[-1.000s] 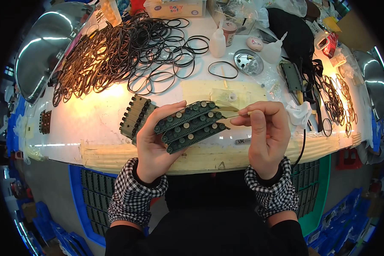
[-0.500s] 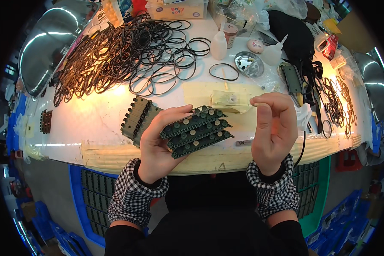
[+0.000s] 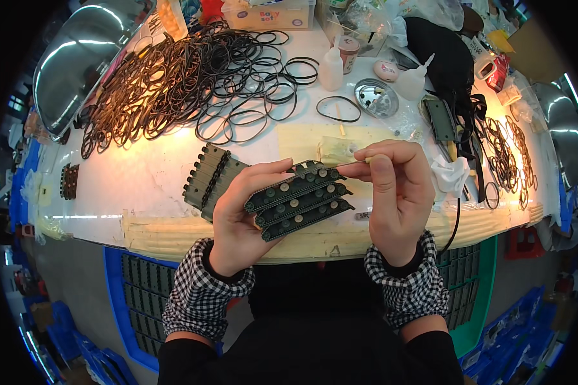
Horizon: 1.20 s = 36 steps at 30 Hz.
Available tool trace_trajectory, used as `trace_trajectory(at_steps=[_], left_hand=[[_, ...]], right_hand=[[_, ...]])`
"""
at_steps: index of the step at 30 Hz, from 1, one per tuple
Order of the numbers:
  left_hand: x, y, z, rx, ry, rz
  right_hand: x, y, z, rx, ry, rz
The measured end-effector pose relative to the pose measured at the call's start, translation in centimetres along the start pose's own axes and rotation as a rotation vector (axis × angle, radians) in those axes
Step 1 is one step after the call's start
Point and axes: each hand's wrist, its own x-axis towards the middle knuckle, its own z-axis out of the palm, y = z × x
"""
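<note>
Sporting plain black fabric sleeves (image 3: 185,360) here, plus puffy black-and-white checked cloth cuffs (image 3: 196,305), with black bands (image 3: 223,276) showing inside!

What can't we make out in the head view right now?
All in the head view:
Thin tool in the right hand: tip too small to tell whether it touches the green tracks.
Left hand: some fingers hidden behind the tracks.
Metal dish: contents too small to identify.
Blue crate: far end hidden by the table, part by the left sleeve.
Plastic box: top cut off by the upper picture edge.
</note>
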Motion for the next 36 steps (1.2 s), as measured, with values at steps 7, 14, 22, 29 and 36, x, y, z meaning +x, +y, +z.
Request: trace_trajectory(at_steps=[7,14,22,29,36], left_hand=[[0.1,0.2,-0.1,0.016,0.001,-0.003],[0.1,0.1,0.1,-0.016,0.011,-0.008],[0.1,0.3,0.0,0.024,-0.012,-0.035],[0.2,0.5,0.1,-0.012,0.004,-0.024],[0.1,0.4,0.2,-0.036,0.012,-0.033]], right_hand=[[0.0,-0.2,0.1,0.029,0.008,0.030],[0.1,0.3,0.2,-0.017,-0.019,-0.042],[0.3,0.4,0.5,-0.075,-0.029,-0.087],[0.3,0.3,1.1,-0.097,-0.029,-0.091],[0.3,0.5,1.0,-0.106,-0.012,-0.091]])
